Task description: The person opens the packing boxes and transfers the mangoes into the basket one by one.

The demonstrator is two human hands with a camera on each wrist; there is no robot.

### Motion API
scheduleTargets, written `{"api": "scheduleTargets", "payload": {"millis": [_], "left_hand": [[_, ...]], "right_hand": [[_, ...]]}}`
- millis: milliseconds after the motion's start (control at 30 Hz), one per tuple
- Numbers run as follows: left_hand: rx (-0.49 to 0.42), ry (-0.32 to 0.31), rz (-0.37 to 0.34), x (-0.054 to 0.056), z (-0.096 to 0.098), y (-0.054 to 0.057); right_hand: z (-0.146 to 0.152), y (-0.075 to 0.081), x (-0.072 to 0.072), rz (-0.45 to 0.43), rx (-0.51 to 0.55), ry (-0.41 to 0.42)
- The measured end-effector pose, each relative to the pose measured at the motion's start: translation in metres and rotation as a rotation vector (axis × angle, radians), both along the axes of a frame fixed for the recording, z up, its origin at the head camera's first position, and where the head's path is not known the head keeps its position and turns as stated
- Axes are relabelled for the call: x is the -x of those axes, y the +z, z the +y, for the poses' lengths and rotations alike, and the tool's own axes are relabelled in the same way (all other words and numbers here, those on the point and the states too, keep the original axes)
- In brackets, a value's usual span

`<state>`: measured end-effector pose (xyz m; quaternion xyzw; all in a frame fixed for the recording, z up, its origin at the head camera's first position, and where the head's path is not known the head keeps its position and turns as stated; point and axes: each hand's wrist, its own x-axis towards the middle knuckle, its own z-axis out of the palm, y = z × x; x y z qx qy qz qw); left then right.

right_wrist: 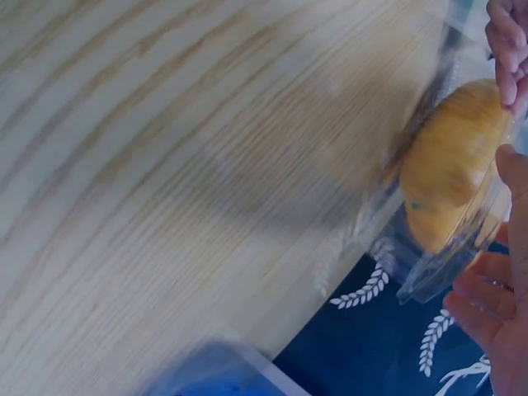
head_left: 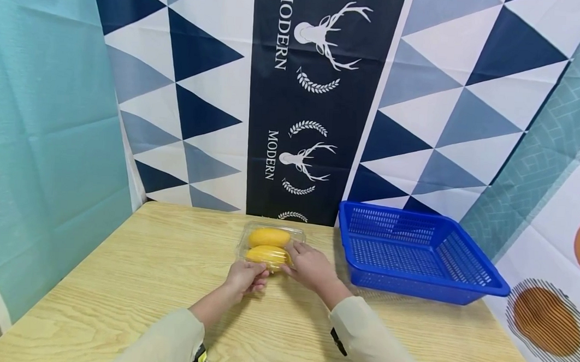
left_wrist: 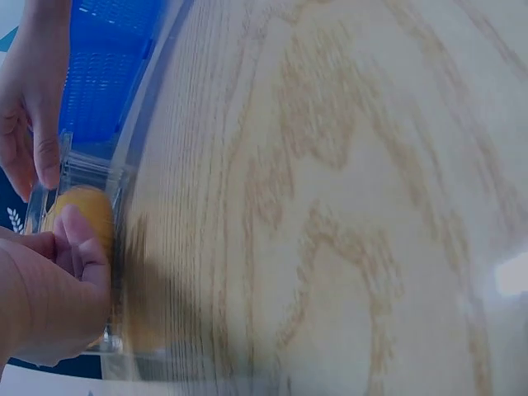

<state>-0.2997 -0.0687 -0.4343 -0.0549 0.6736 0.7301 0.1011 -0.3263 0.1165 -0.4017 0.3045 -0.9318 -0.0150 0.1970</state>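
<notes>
Box (head_left: 242, 243) of clear plastic, left of the blue basket (head_left: 412, 286), is what I have between both hands. The left hand (head_left: 246, 277), farther from the basket, has thumb and fingertips together in a pinch on the box's near edge, its other fingers bent in. The right hand (head_left: 313, 265), closer to the basket, is clamped on the box's basket-side end, thumb toward me and fingers beyond. From my feeds I can't tell whether the box lies flat on the bench (head_left: 117, 281) or is tipped up a little. Inside it I see two yellow fruits (head_left: 269, 237) lying side by side, plump and longish.

Working outward, pale sleeves (head_left: 168, 341) cover both forearms, on the near left of the basket, with dark straps (head_left: 338, 342) close by the wrists. Light wood grain runs across the bench under the basket and out to its left. The basket itself has sides full of small holes. Behind it I see a wall cloth (head_left: 421, 111) of blue and white triangles; left of that, a black panel (head_left: 299, 105) carries white deer heads. Far left of the basket hangs a teal curtain (head_left: 51, 135).
</notes>
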Motion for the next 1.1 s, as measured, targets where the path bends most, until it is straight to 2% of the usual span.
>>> {"api": "scheduleTargets", "payload": {"millis": [133,233,500,733,867,933,1100], "left_hand": [[0.008,0.015,0.021,0.000,0.001,-0.002],[0.021,0.020,0.032,-0.001,0.001,-0.002],[0.015,0.040,0.033,-0.002,0.003,-0.002],[-0.002,0.055,0.019,-0.002,0.005,-0.002],[-0.021,0.056,0.001,-0.001,0.006,-0.003],[-0.028,0.052,-0.008,-0.001,0.006,-0.003],[-0.028,0.036,-0.029,-0.002,0.006,-0.003]], "right_hand": [[-0.007,-0.002,0.000,0.080,-0.015,-0.004],[-0.009,-0.001,0.000,0.104,-0.037,-0.001],[-0.012,0.000,-0.001,0.050,-0.051,-0.011],[-0.015,-0.003,-0.002,0.136,-0.206,-0.003],[-0.015,-0.005,-0.001,0.181,-0.236,0.013],[-0.014,-0.005,-0.002,0.160,-0.212,0.017],[-0.011,0.000,-0.003,-0.002,-0.123,-0.001]]}}
